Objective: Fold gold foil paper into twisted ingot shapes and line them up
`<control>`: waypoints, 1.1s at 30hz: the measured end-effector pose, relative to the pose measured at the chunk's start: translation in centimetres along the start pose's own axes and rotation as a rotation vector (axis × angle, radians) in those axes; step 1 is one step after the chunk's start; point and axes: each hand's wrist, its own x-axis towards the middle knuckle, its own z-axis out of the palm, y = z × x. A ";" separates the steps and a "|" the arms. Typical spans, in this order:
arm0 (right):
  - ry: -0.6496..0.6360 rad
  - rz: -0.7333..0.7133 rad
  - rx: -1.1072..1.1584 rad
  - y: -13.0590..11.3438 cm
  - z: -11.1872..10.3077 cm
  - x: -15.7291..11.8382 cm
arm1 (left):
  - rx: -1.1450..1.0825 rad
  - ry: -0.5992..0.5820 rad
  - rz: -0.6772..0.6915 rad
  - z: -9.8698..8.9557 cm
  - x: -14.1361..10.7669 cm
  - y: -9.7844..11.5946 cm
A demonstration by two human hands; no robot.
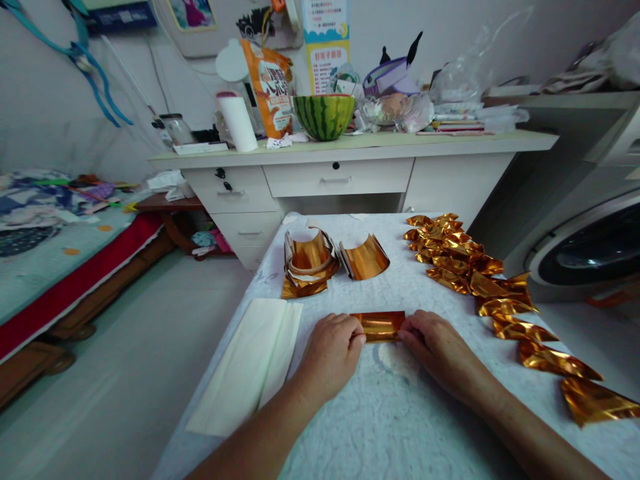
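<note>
A piece of shiny gold foil paper [378, 327], its long edges curling up, lies at the middle of the cloth-covered table. My left hand [334, 353] pinches its left end between thumb and fingers. At its right end, my right hand [436, 353] grips the other short edge, fingers closed. Behind my hands stands a stack of curled gold foil sheets [308, 257], and beside it one separate curled foil sheet [367, 257]. Folded gold foil pieces [455, 267] with pointed ends run down the table's right side, several of them overlapping.
Left of my left hand lies folded pale paper [240, 367] on the patterned tablecloth [390, 427]. A white desk [340, 177] behind carries a watermelon half [324, 119], an orange pouch [270, 93] and plastic bags. A bed [75, 253] is at left, a washing machine [585, 247] at right.
</note>
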 end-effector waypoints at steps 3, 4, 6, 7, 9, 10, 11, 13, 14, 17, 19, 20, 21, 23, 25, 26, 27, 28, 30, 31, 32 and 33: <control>0.019 0.000 -0.032 0.2 0.3 0.1 | 0.025 0.011 -0.029 0.1 0.0 0.1; 0.027 0.006 -0.048 0.2 0.3 0.1 | 0.040 0.013 -0.034 0.1 0.0 0.1; 0.036 0.014 -0.080 0.3 0.4 0.1 | 0.074 0.014 -0.040 0.2 -0.1 0.2; 0.039 0.016 -0.096 0.3 0.4 0.1 | 0.093 0.014 -0.044 0.3 -0.1 0.2; 0.043 0.014 -0.118 0.3 0.5 0.1 | 0.129 0.019 -0.058 0.4 -0.1 0.2; 0.043 0.013 -0.124 0.4 0.5 0.1 | 0.146 0.022 -0.065 0.4 -0.1 0.2; 0.042 0.013 -0.127 0.4 0.5 0.2 | 0.160 0.025 -0.072 0.4 -0.1 0.2; 0.036 0.020 -0.133 0.4 0.6 0.2 | 0.178 0.025 -0.076 0.5 -0.1 0.2; 0.032 0.027 -0.135 0.4 0.6 0.2 | 0.183 0.023 -0.076 0.4 -0.1 0.2; 0.019 0.045 -0.132 0.3 0.5 0.3 | 0.193 0.007 -0.076 0.3 0.0 0.4; 0.012 0.048 -0.128 0.3 0.5 0.4 | 0.205 0.002 -0.077 0.2 0.0 0.5; 0.008 0.049 -0.128 0.3 0.5 0.4 | 0.215 0.002 -0.077 0.2 0.0 0.5; 0.005 0.050 -0.130 0.3 0.5 0.4 | 0.226 0.005 -0.077 0.2 0.0 0.5; 0.001 0.049 -0.133 0.3 0.5 0.4 | 0.249 0.009 -0.081 0.2 0.0 0.6; 0.001 0.047 -0.136 0.4 0.5 0.4 | 0.260 0.011 -0.088 0.2 -0.1 0.6; 0.003 0.047 -0.136 0.4 0.5 0.4 | 0.262 0.011 -0.097 0.2 -0.1 0.7; 0.006 0.047 -0.135 0.4 0.4 0.4 | 0.261 0.011 -0.102 0.1 -0.1 0.7; 0.007 0.048 -0.133 0.4 0.4 0.4 | 0.260 0.012 -0.105 0.1 -0.1 0.8; 0.006 0.055 -0.130 0.4 0.4 0.4 | 0.259 0.014 -0.108 0.1 -0.1 0.8; 0.005 0.058 -0.129 0.3 0.4 0.4 | 0.259 0.014 -0.109 0.1 -0.1 0.8; 0.003 0.060 -0.130 0.3 0.4 0.4 | 0.260 0.015 -0.109 0.1 0.0 0.8; 0.000 0.062 -0.131 0.3 0.4 0.4 | 0.260 0.017 -0.109 0.2 0.0 0.8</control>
